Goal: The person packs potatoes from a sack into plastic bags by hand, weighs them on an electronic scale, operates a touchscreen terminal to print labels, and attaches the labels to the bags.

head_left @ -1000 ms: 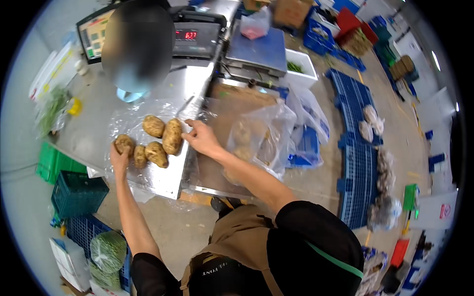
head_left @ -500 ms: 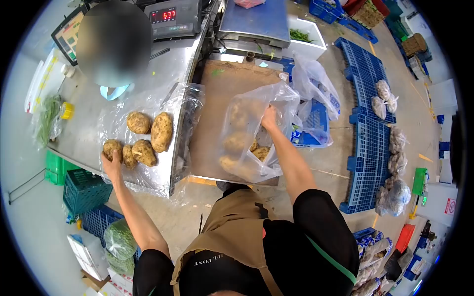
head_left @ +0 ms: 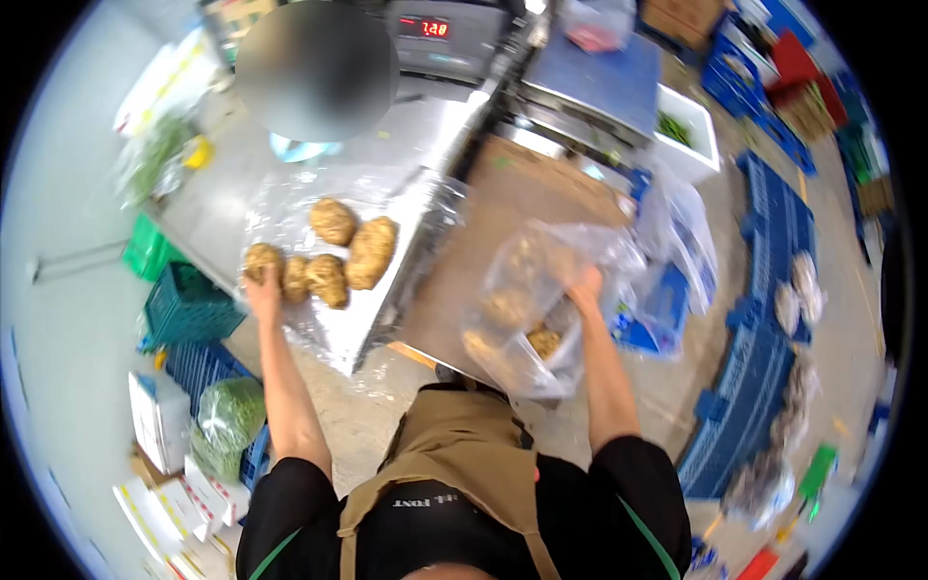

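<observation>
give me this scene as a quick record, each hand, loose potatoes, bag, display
left hand: touching the leftmost potato
right hand: at the plastic bag, exact grip blurred
loose potatoes: five, on clear plastic over a metal table
bag: on a brown surface, potatoes inside
display: red digits, too blurred to read surely

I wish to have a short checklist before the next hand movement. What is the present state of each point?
1. Left hand touching the leftmost potato: ok.
2. Left hand's grip firm: cannot tell.
3. Five potatoes on the clear plastic sheet: ok.
4. Right hand sharply visible at the bag: not ok, blurred.
5. Potatoes visible in the bag: ok.
6. First digit on the red display certain: cannot tell.
</observation>
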The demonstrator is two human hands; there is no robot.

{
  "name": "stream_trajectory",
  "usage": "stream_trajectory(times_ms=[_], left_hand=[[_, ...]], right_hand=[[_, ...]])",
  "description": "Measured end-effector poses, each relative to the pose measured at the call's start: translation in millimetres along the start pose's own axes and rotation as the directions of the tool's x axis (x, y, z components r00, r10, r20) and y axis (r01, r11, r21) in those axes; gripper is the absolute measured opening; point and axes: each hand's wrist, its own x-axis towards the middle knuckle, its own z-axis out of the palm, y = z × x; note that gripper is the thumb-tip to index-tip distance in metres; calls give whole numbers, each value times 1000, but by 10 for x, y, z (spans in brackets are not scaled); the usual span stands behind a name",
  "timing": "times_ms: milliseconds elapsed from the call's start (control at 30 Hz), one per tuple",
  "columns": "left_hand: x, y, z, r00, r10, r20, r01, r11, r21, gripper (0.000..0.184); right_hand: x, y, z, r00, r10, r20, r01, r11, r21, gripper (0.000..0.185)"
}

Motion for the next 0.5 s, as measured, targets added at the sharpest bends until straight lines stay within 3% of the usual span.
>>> stream_trajectory(times_ms=[33, 67, 100, 167, 233, 333, 433, 500], left_hand=[[-44, 51, -10, 999, -12, -43, 15, 997, 75, 66], [-85, 185, -43, 999, -32, -4, 32, 998, 48, 66], [-87, 169, -30, 1000, -8, -11, 8, 1000, 0, 67], [-165, 419, -75, 999, 12, -30, -8, 991, 133, 73], [-117, 393, -67, 999, -5, -36, 12, 983, 181, 78], [-102, 449, -83, 1000, -21, -8, 22, 991, 129, 77], [-111, 626, -106, 1000, -16, 14, 13, 989, 150, 75], [-58, 586, -57, 999, 14, 52, -20, 992, 121, 74]], right_hand=[[-109, -192, -309, 988, 109, 111, -124, 983, 136, 58], [-273, -358, -566, 996, 84, 34, -89, 978, 188, 56], [-410, -462, -688, 991, 126, -43, -96, 904, 416, 57], [-671, -407, -846, 946, 241, 219, -315, 505, 804, 68], [-948, -407, -1145, 894, 262, 365, -430, 268, 862, 74], [-1421, -530, -1601, 905, 261, 335, -373, 112, 921, 78], [-1747, -835, -1905, 974, 125, 192, -191, -18, 981, 85], [-1845, -1242, -2115, 988, 8, 154, -153, -15, 988, 88]])
